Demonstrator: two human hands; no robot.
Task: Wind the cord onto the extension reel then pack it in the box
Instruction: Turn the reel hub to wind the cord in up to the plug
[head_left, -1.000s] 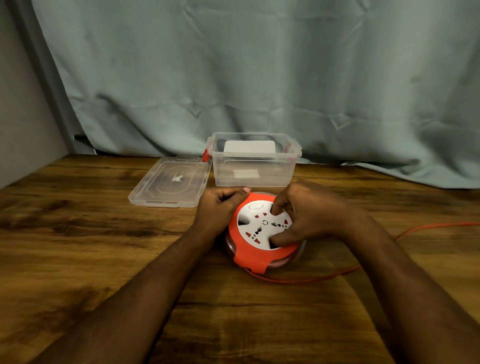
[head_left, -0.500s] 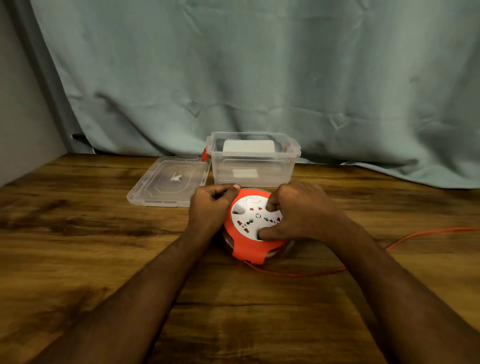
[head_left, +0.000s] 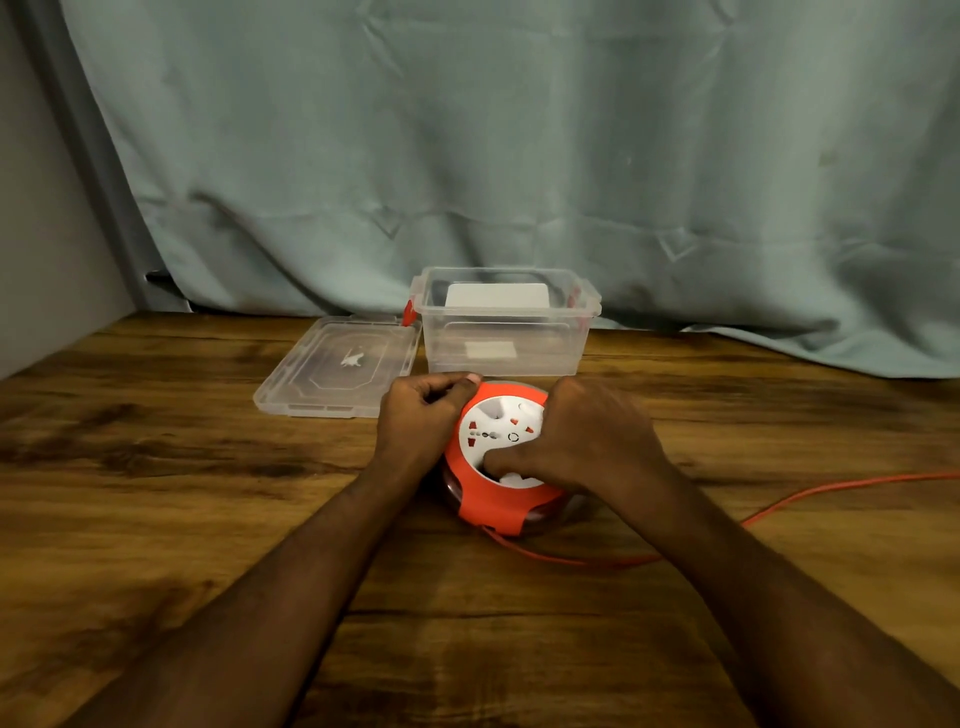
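A round orange extension reel (head_left: 485, 499) with a white socket face lies flat on the wooden table (head_left: 156, 467). My left hand (head_left: 421, 415) grips its left rim, thumb on the top edge. On the white face rests my right hand (head_left: 587, 436), fingers pressed into its recesses. The orange cord (head_left: 810, 493) leaves the reel's near edge, loops along the table and runs off to the right. The clear plastic box (head_left: 504, 332) stands open just behind the reel.
The box's clear lid (head_left: 337, 369) lies flat to the left of the box. A grey-green curtain (head_left: 519, 156) hangs behind the table, and a grey wall (head_left: 41, 234) closes the left side.
The white socket face has rotated under my right hand. The loose cord loop near the reel has shortened and drawn in. The reel has shifted slightly away from me.
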